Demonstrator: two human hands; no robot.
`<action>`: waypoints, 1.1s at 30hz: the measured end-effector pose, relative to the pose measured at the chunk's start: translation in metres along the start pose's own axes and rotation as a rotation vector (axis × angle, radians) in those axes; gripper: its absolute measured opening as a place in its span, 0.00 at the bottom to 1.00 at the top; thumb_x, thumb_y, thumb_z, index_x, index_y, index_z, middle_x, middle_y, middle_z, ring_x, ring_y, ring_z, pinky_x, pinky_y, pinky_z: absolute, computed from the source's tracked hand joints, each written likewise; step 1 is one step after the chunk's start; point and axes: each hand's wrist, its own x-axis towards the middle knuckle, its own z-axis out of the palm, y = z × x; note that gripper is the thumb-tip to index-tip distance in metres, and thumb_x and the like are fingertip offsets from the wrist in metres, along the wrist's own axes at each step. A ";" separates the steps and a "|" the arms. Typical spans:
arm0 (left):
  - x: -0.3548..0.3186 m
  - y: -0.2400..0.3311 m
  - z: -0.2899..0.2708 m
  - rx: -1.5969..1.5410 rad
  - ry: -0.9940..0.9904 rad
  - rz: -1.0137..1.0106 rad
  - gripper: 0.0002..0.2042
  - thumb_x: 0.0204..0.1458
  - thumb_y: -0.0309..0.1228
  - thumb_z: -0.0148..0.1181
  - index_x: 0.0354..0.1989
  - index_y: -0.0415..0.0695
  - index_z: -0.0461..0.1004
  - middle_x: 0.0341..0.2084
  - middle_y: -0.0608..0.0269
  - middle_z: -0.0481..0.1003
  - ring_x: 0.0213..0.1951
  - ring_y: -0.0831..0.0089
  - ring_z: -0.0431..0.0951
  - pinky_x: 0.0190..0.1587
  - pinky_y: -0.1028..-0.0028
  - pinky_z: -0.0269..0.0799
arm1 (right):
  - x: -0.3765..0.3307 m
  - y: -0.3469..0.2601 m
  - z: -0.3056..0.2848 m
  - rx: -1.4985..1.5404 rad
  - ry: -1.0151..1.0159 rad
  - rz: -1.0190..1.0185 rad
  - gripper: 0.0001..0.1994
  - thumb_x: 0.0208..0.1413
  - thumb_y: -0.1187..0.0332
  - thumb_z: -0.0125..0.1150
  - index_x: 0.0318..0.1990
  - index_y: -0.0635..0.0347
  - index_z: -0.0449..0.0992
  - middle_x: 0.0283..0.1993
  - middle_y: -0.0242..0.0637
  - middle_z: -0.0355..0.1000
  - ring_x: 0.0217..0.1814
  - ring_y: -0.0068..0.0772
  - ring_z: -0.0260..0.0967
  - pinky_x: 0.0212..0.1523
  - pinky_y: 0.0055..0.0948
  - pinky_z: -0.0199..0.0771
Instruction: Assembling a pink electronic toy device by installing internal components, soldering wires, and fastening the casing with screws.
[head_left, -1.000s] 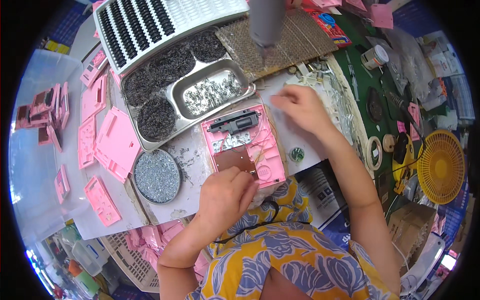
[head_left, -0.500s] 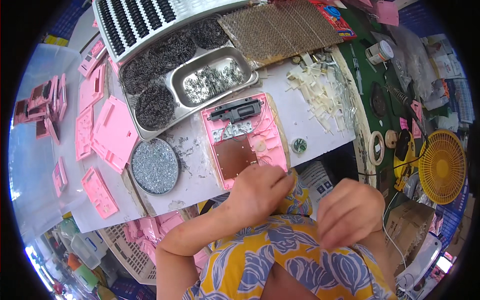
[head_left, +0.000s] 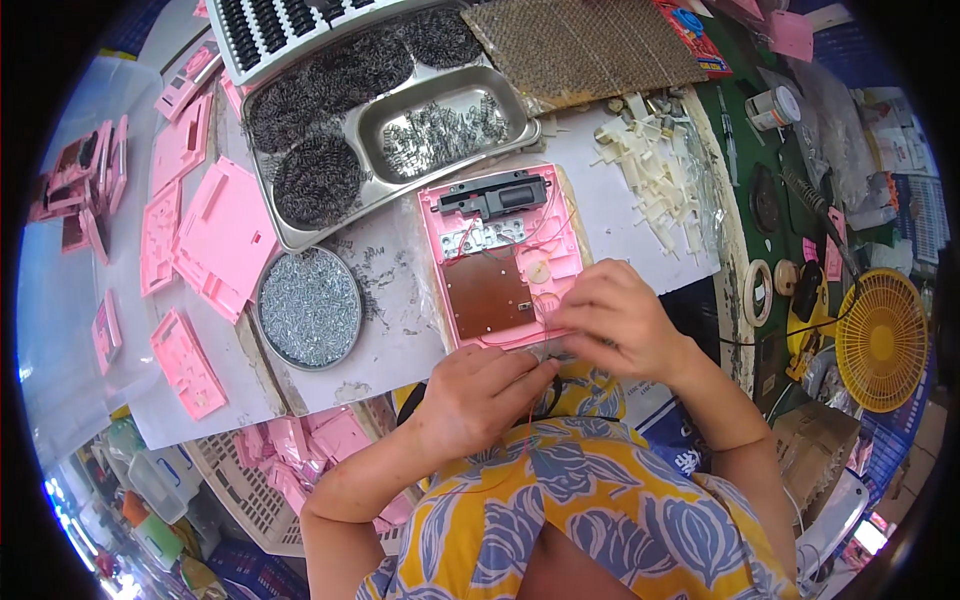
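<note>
A pink plastic casing lies on a pad in front of me. Inside it sit a black speaker-like module, a perforated metal plate, a brown circuit board and thin wires. My left hand is closed at the casing's near edge, fingertips pinched together. My right hand reaches over the near right corner, its thumb and fingers bent together close to the left fingertips. What either pinch holds is too small to make out. A thin red wire trails below my left hand over the patterned clothing.
Dark springs and silvery springs fill a metal tray at the far left. A round dish of small screws stands beside pink panels. Cream plastic parts are heaped at right, near a yellow fan.
My right hand has come up and leftward from beside my body to the casing's near edge. My left hand has shifted slightly down. The whole view has turned a little.
</note>
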 end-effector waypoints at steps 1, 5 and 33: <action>-0.001 0.000 0.000 -0.010 -0.003 -0.004 0.21 0.38 0.27 0.66 0.46 0.39 0.79 0.38 0.61 0.78 0.32 0.66 0.79 0.35 0.65 0.75 | 0.004 0.000 0.001 0.036 0.036 0.032 0.15 0.46 0.63 0.73 0.44 0.51 0.83 0.44 0.31 0.74 0.50 0.39 0.67 0.50 0.41 0.67; 0.012 -0.001 0.004 -0.137 0.094 -0.010 0.20 0.38 0.22 0.67 0.46 0.40 0.79 0.37 0.59 0.79 0.32 0.63 0.80 0.33 0.65 0.75 | 0.018 -0.017 -0.012 -0.138 -0.142 -0.041 0.16 0.43 0.70 0.72 0.43 0.52 0.82 0.41 0.31 0.75 0.48 0.39 0.69 0.49 0.41 0.68; 0.070 -0.029 0.012 0.243 -0.013 -0.141 0.09 0.44 0.25 0.69 0.33 0.47 0.76 0.25 0.68 0.72 0.32 0.67 0.74 0.42 0.62 0.61 | -0.005 0.008 -0.014 0.024 0.282 0.136 0.14 0.37 0.80 0.71 0.36 0.57 0.81 0.36 0.34 0.77 0.39 0.41 0.70 0.40 0.35 0.72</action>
